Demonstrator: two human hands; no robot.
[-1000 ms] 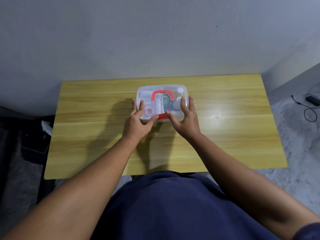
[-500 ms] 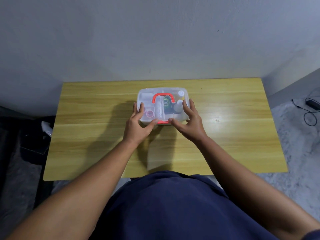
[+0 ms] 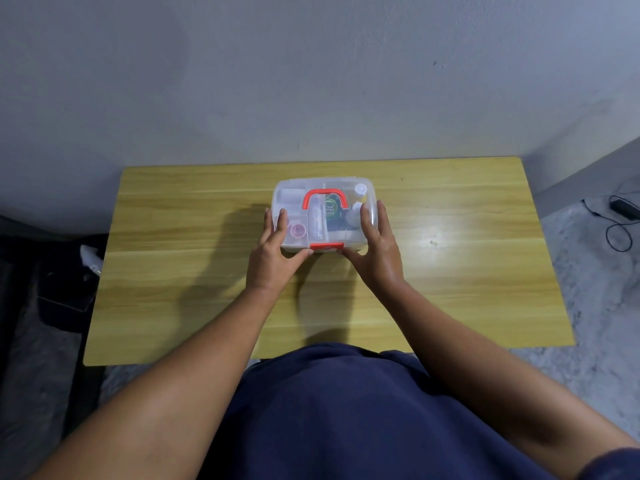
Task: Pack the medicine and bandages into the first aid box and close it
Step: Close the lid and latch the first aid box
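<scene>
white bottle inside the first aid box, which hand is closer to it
Right. The right hand lies on the first aid box right beside the white bottle; the left hand rests on the opposite end, beyond the red handle.

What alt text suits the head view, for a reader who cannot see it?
A left hand and a right hand rest on the closed lid of a clear first aid box with a red handle, on a yellow table.

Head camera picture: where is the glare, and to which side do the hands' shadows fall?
Head view: a white glare patch on the yellow wooden table, right of the clear plastic first aid box; head view: the left hand throws a dark shadow leftward.
</scene>
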